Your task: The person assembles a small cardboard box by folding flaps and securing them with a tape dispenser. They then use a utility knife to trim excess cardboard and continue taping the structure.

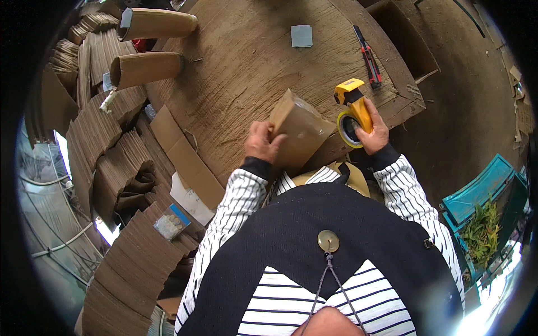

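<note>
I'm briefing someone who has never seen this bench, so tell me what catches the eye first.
The yellow tape dispenser stands out first, gripped in the right hand at the near edge of the wooden table. Beside it the left hand steadies a small cardboard box tilted on that edge. Stacks of flattened corrugated cardboard crowd the left side, and a red utility knife lies farther back.

Striped sleeves, dark cuffs, black apron

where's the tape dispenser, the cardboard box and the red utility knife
tape dispenser [354, 109], head view, on its yellow body above the tape roll
cardboard box [301, 127], head view, on its taped brown top face
red utility knife [368, 57], head view, on the middle of its handle
</note>
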A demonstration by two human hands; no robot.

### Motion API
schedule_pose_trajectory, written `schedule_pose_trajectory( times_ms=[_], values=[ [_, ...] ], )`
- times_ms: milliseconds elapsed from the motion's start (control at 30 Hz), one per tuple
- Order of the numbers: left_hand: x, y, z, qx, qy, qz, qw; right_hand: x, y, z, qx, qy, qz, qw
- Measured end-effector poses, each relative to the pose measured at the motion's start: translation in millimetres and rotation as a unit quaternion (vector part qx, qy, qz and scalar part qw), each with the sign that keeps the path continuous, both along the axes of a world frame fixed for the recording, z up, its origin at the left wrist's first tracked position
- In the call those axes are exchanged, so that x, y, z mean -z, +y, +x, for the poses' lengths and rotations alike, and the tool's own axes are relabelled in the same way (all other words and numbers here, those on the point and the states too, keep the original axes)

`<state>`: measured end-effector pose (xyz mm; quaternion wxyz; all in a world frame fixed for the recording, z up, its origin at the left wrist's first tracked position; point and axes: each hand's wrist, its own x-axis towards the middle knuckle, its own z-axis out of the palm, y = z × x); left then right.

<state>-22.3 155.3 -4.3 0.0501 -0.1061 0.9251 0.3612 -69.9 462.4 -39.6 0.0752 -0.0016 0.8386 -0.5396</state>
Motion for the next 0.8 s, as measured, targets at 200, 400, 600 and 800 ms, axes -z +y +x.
schedule_pose_trajectory(
  times_ms=[200,400,600,800],
  values=[
    [20,12,-11,-0.106,-0.149,0.231,0.956,-31,13,-26,-0.169,0.131,-0.038,0.976],
    [-53,65,-74,-0.208,-0.209,0.604,0.74,-51,5,-59,-0.286,0.227,-0.04,0.93],
    [-26,33,-77,-0.242,-0.087,0.402,0.879,-41,22,-92,-0.353,0.117,-0.039,0.927],
    [15,-18,-85,-0.347,-0.143,0.265,0.888,21,6,-128,-0.374,-0.006,-0.036,0.927]
  ],
)
